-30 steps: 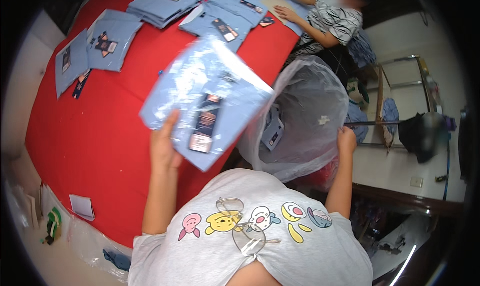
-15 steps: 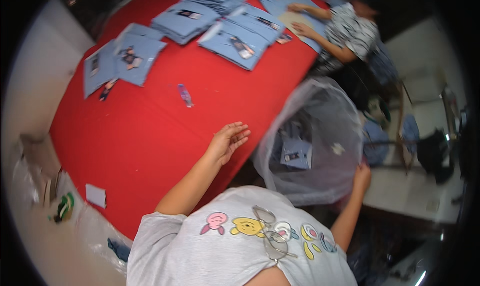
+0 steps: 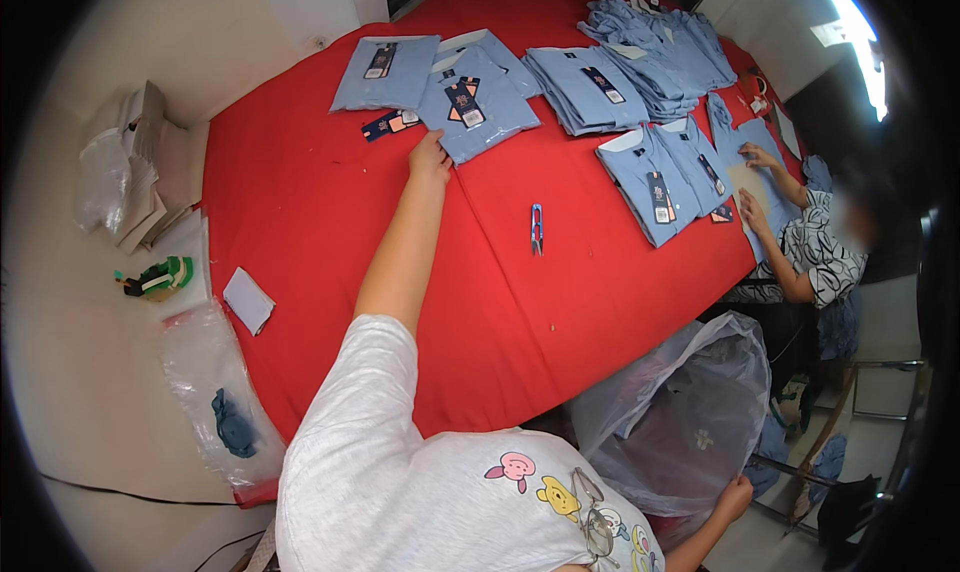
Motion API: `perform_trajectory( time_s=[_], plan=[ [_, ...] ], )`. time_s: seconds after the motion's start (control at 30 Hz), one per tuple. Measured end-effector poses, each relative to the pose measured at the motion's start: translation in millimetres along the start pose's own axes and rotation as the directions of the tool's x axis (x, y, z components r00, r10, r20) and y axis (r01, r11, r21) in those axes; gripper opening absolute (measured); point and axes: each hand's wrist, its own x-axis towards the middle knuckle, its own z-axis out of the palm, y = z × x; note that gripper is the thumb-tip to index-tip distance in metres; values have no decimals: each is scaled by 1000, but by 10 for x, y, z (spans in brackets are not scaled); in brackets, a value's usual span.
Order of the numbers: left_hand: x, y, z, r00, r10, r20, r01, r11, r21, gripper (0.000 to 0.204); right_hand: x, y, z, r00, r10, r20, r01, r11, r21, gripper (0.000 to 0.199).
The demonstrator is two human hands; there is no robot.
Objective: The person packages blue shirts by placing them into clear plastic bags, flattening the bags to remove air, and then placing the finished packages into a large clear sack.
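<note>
Nearest, at about five o'clock, the right hand (image 3: 737, 492) is gripping the rim of a clear plastic bag (image 3: 680, 422) that is hanging open just off the table (image 3: 300, 212) edge; its fingers are curled shut on the film. Further out, the left arm is stretching across the red cloth toward eleven o'clock, and the left hand (image 3: 430, 159) is lying on the near corner of a folded blue shirt (image 3: 478, 112) with a dark tag on its front. The fingers are resting fairly flat and close together on the fabric; whether they are pinching its edge I cannot tell. From those fingers the shirt is lying straight ahead and slightly right, toward one o'clock, its long axis running from seven to one o'clock, roughly in line with the forearm. The left hand is plainly the nearer one; the right is well apart, occupied at the bag. Small snips (image 3: 537, 228) are lying to the right of the arm, at three o'clock from the elbow. Beyond, more shirt stacks (image 3: 600, 87) are sitting, and at two o'clock another person (image 3: 820, 252) is smoothing a shirt.
</note>
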Motion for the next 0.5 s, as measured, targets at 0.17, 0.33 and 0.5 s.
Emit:
perform_trajectory(
  time_s=[0.17, 0.33, 0.5],
  plan=[
    [655, -10, 158, 1000, 5, 3, -5, 999, -48, 40, 110, -98, 87, 997, -63, -41, 63, 998, 2, 28],
    [-229, -235, 677, 964, 241, 113, -233, 969, -80, 32, -172, -212, -93, 1000, -22, -13, 22, 998, -56, 27],
    [-1276, -261, 869, 844, 386, 372, -429, 903, 37, 28, -12, 39, 114, 993, -99, -60, 103, 991, 83, 29]
  ],
)
